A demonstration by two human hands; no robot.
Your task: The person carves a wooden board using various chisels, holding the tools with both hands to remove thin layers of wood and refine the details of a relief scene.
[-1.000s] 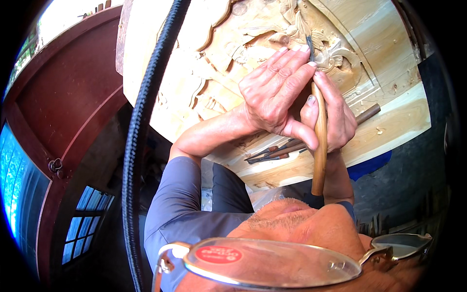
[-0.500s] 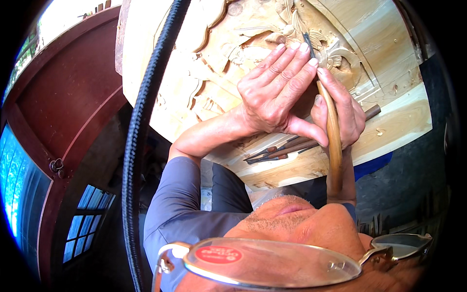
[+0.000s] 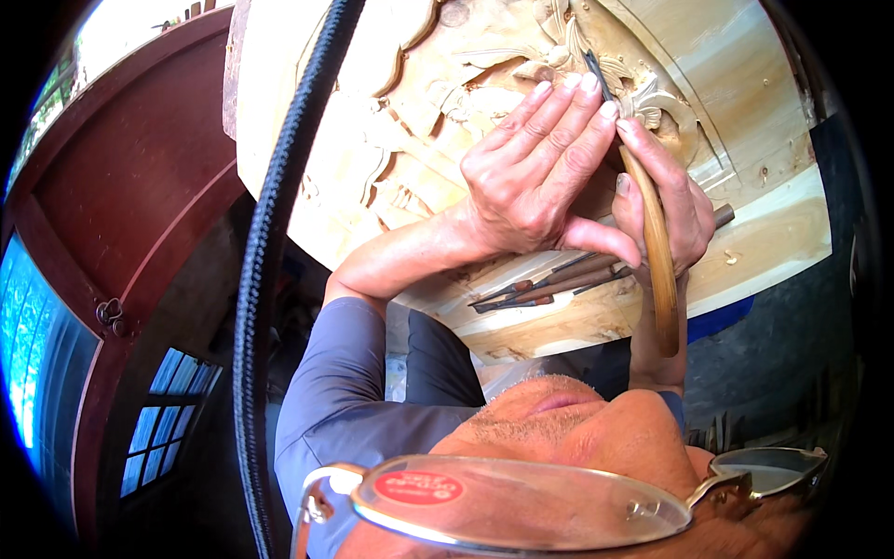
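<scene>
My right hand [image 3: 672, 210] is closed round the wooden handle of a carving chisel [image 3: 659, 256]. Its dark metal blade points away from me and meets the carved leaves of a pale wood relief panel [image 3: 778, 102]. My left hand [image 3: 540, 168] lies almost flat over the carving, fingers stretched out and thumb apart, with its fingertips touching the chisel's shank. Its palm side and the contact there are hidden. Below my hands several carving tools [image 3: 521, 298] with brown handles and dark blades lie on the wood.
A thick black braided cable [image 3: 270, 233] runs down the left of the view. Beyond it stand a dark red wooden panel [image 3: 121, 149] with a metal ring and a barred window [image 3: 168, 424]. Wood chips [image 3: 733, 257] lie on the board to the right.
The chisel's handle has swung to the right at its near end, and its tip has shifted slightly away from me. Both hands have moved a little to the right with it.
</scene>
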